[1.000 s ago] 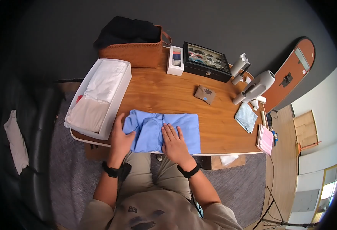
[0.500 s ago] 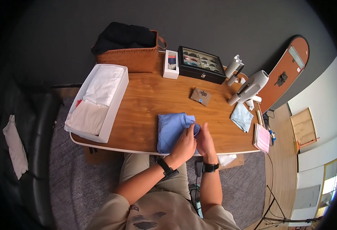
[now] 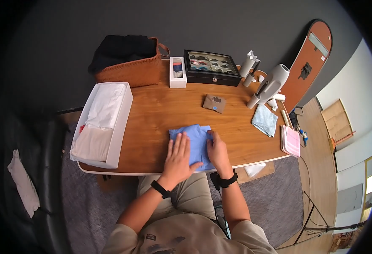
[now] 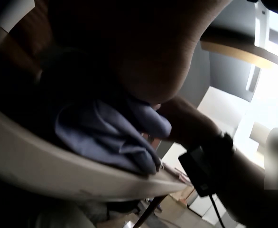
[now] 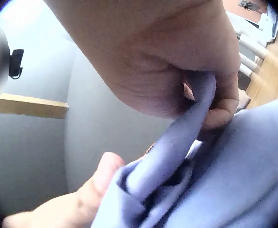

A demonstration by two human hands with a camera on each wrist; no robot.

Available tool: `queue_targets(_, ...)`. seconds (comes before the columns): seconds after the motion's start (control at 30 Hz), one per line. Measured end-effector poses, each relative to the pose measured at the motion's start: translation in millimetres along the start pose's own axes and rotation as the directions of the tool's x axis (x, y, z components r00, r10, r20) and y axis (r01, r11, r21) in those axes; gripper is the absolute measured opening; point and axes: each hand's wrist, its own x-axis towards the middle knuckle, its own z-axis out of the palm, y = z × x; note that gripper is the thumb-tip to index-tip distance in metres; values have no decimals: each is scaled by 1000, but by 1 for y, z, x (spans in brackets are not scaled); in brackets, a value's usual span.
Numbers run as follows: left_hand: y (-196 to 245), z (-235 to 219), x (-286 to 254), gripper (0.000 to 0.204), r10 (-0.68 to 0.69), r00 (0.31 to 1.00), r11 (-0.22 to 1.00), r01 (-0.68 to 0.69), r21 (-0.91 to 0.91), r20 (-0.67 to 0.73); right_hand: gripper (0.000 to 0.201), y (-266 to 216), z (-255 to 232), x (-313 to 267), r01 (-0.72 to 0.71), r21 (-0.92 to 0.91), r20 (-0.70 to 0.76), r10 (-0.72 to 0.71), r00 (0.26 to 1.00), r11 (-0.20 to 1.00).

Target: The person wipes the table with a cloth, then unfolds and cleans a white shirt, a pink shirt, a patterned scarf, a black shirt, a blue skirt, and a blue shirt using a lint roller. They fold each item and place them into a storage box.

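A folded blue cloth [image 3: 197, 146] lies at the front edge of the wooden table, in front of the person. My left hand [image 3: 176, 158] rests flat on its left half with the fingers straight. At the cloth's right edge, my right hand [image 3: 219, 156] pinches the fabric. The right wrist view shows curled fingers [image 5: 217, 118] around a rolled fold of the blue cloth [image 5: 257, 161], with the left thumb beyond. In the dark left wrist view, loose folds of the cloth [image 4: 106, 137] reach the table rim.
A white box [image 3: 124, 127] of folded white clothes stands left. Behind are a brown basket [image 3: 131, 73], a small white box [image 3: 178, 80] and a black glasses case [image 3: 213, 78]. A brown packet [image 3: 214, 103], grey steamer [image 3: 274, 82], light blue cloth [image 3: 265, 121] and pink cloth [image 3: 291, 142] lie right.
The blue cloth was wider and is now folded narrower. Both hands met at its right edge; since then the left hand has moved left onto the cloth, while the right stays at that edge.
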Motion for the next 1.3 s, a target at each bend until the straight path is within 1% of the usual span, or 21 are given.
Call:
queue_targets(0.03,6,0,-1,112,54,998,998,-54,20,26,36,2,2,0,-5,3,-6,5,1000,1000)
queue_targets(0.1,16,-1,0,114,74,996,996,-77,54,58,35,8,5,-4,125,-48,-42,-127,991,991)
queue_targets(0.23,22,8,6,118,91,986,992,-102,72,142,38,-2,-5,-10,-28,-111,48,33,998,993)
queue_targets(0.3,24,11,10,118,86,980,993,-99,68,180,42,-10,-6,-9,199,-525,24,-220,975,828)
queue_targets(0.33,24,14,10,117,83,974,991,-103,87,209,42,-16,-6,-4,198,-522,25,-217,976,830)
queue_targets(0.4,23,21,9,117,84,965,988,-114,107,250,52,-25,-5,14,517,-356,231,-463,856,778)
queue_targets(0.43,21,25,7,118,82,959,983,-122,135,272,52,-20,-4,20,508,-354,224,-456,861,785)
queue_targets(0.5,19,24,8,120,84,953,980,-132,152,290,57,-2,5,34,642,-391,416,-496,762,660)
queue_targets(0.53,19,23,9,120,88,951,978,-138,154,295,57,9,7,39,637,-390,410,-494,767,665)
queue_targets(0.63,17,24,10,121,130,969,983,-154,103,209,59,36,7,55,456,-306,546,-238,803,836)
queue_targets(0.77,19,21,9,124,133,968,976,-165,142,214,57,42,8,50,434,-285,530,-237,814,855)
queue_targets(0.83,21,14,5,99,144,968,979,-169,112,207,53,45,12,42,408,-245,463,-263,846,879)
queue_targets(0.87,20,22,-1,99,140,968,978,-168,123,207,53,47,11,35,412,-237,461,-272,845,880)
queue_targets(0.93,14,45,-20,68,235,961,878,-274,392,144,52,51,19,18,363,-294,349,-254,902,884)
queue_targets(0.97,16,42,-24,53,254,964,921,-266,286,79,53,43,21,8,304,-353,321,-190,928,885)
queue_targets(1.07,5,34,-37,41,399,916,883,-374,282,-34,53,29,25,-25,147,-390,209,-68,976,909)
queue_targets(1.1,-1,28,-41,41,389,921,881,-364,302,-26,53,29,25,-34,159,-370,217,-81,973,915)
queue_targets(1.17,-7,16,-46,34,485,871,871,-471,138,-86,56,25,19,-47,120,-333,230,-43,972,935)
queue_targets(1.2,-9,9,-47,34,487,870,869,-472,150,-83,56,20,10,-50,125,-324,228,-51,972,938)
queue_targets(1.27,-10,-10,-53,31,492,867,870,-490,48,-77,59,-3,-16,-56,76,-160,420,-2,908,984)
queue_targets(1.3,-10,-20,-54,35,483,871,875,-482,40,-92,56,-4,-24,-55,86,-34,430,-63,901,996)
